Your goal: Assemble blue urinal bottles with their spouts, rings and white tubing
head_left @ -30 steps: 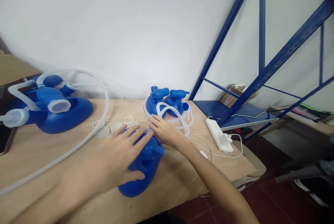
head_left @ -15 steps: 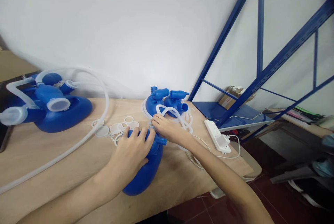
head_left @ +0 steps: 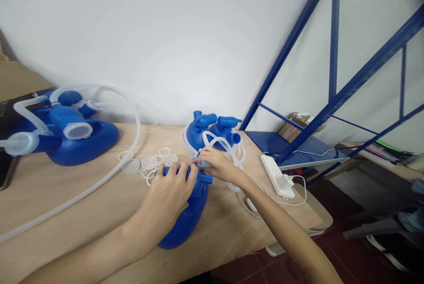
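A blue plastic bottle (head_left: 188,226) lies on the wooden table near its front edge, its short spout pointing right. My left hand (head_left: 170,189) is wrapped over the bottle's upper part, fingers bent across it. Just right of it, my right hand (head_left: 215,163) pinches a small translucent tube piece (head_left: 202,164) beside the bottle's top. Several clear lids and rings (head_left: 149,163) lie left of the bottle. Behind my right hand stand two more blue bottles, one at the left (head_left: 195,136) and one at the right (head_left: 220,133), with coiled white tubing (head_left: 232,153) around them.
More blue bottles (head_left: 82,142) with clear caps stand at the left, and a long clear hose (head_left: 89,189) curves across the table (head_left: 132,266). On the right lie a white power strip (head_left: 276,176) and its cable. Blue metal shelving (head_left: 298,41) rises behind.
My right hand has turned slightly, and the translucent tube piece now shows at its fingers. My left hand stays on the bottle. The whole view has shifted a little.
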### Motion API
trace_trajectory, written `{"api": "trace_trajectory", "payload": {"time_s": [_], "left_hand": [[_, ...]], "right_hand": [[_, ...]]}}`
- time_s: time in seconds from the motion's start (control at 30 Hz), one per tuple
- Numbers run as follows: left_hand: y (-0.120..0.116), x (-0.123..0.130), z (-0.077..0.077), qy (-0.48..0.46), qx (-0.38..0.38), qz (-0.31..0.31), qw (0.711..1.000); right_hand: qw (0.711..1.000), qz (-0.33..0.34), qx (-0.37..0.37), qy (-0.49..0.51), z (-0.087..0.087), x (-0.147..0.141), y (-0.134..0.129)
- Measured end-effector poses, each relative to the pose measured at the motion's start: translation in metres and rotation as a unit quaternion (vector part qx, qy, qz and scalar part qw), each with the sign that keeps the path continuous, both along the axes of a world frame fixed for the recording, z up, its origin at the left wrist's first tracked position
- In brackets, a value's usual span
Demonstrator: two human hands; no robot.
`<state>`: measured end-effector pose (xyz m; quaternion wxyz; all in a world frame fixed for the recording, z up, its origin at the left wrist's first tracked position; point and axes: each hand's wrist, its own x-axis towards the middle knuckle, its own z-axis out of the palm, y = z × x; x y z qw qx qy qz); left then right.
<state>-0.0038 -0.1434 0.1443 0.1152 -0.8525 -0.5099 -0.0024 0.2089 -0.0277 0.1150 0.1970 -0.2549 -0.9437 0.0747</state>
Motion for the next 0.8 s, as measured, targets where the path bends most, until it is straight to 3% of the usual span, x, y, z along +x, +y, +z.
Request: {"api": "trace_trajectory", "payload": {"time_s": [0.13, 0.27, 0.43, 0.6, 0.8], "left_hand": [[-0.001, 0.001, -0.002, -0.011, 0.012, 0.001, 1.0], [-0.001, 0.001, -0.001, -0.006, 0.006, 0.01, 1.0], [-0.002, 0.0, 0.005, -0.002, -0.017, 0.009, 1.0], [0.003, -0.004, 0.009, -0.005, -0.021, -0.005, 1.0], [0.004, -0.007, 0.005, -0.023, -0.017, 0.011, 1.0]], "right_hand": [[1.0, -0.002, -0.003, -0.028, 0.02, 0.012, 0.002], [0.983, -0.072, 0.121, -0.122, 0.029, 0.024, 0.004], [0.955, -0.119, 0.203, -0.181, 0.006, 0.032, 0.008], [0.969, -0.07, 0.201, -0.123, -0.023, 0.029, 0.026], [0.975, -0.032, 0.193, -0.107, -0.04, 0.024, 0.053]]}}
